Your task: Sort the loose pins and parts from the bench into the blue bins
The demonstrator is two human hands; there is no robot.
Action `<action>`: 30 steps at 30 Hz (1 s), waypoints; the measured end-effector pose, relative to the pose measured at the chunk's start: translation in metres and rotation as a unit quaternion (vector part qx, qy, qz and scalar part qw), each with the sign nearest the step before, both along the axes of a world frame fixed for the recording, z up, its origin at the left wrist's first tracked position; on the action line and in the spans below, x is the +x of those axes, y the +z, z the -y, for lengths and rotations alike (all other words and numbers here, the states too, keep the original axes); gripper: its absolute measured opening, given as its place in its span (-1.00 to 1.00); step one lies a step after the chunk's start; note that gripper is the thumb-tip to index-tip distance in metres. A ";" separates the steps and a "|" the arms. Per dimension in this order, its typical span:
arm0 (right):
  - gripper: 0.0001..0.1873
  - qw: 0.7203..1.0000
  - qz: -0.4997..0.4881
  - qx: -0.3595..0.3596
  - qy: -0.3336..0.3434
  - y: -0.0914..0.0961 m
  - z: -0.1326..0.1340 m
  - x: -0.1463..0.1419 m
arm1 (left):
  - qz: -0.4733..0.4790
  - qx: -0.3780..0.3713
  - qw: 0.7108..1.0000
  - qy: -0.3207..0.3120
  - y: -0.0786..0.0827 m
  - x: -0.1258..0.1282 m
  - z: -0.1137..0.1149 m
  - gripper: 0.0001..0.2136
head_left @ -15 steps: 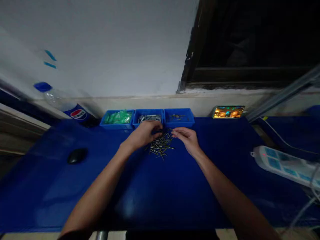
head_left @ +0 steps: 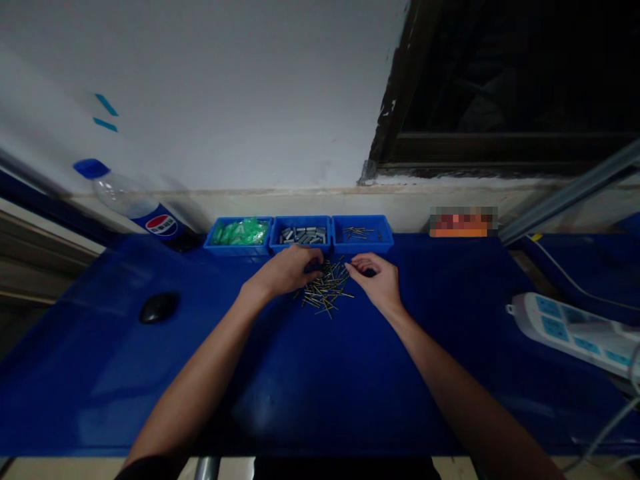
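A loose pile of thin, gold-and-dark drill bits (head_left: 326, 291) lies on the blue table surface in front of me. My left hand (head_left: 293, 270) reaches over the pile's upper left edge, its fingers curled and its thumb apart from the index finger. No object shows clearly between them. At the upper right edge of the pile is my right hand (head_left: 375, 277), with thumb and fingertips pinched together. Whatever is in that pinch is too small to make out. Behind the hands, the right-hand blue bin (head_left: 363, 247) holds several similar drill bits.
A middle blue bin (head_left: 300, 248) contains grey metal pieces; the left blue bin (head_left: 239, 251) holds green plastic bags. A Pepsi bottle (head_left: 135, 207) leans at the back left, above a black mouse (head_left: 159, 307). A white power strip (head_left: 575, 333) with cables lies right.
The view has shifted slightly, so the scene sits a little further right. Both hands stay near the pile; the right hand's fingers look slightly more curled.
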State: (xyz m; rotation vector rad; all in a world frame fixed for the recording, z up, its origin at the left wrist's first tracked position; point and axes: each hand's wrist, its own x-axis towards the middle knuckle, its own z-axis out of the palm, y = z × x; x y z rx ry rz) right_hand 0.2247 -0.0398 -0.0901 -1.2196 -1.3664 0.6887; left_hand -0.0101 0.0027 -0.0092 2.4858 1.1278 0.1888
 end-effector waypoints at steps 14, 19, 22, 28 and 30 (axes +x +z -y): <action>-0.91 0.982 0.183 0.027 0.036 -0.001 0.000 0.001 | 0.019 -0.027 0.999 0.031 -0.027 0.005 -0.004 -0.74; -0.90 0.989 0.146 0.019 0.027 -0.001 0.000 0.002 | 0.072 -0.031 0.996 0.045 -0.019 0.003 -0.006 -0.71; -0.85 0.994 0.104 0.020 0.026 0.000 0.000 0.002 | 0.145 -0.032 0.988 0.052 -0.013 0.004 -0.005 -0.75; -0.77 0.994 0.056 0.029 0.090 0.005 0.003 0.002 | 0.349 -0.093 0.929 0.079 -0.011 0.019 -0.002 -0.78; -0.81 0.988 0.072 0.046 0.129 0.009 0.006 0.002 | 0.388 -0.123 0.909 0.086 -0.013 0.023 -0.002 -0.77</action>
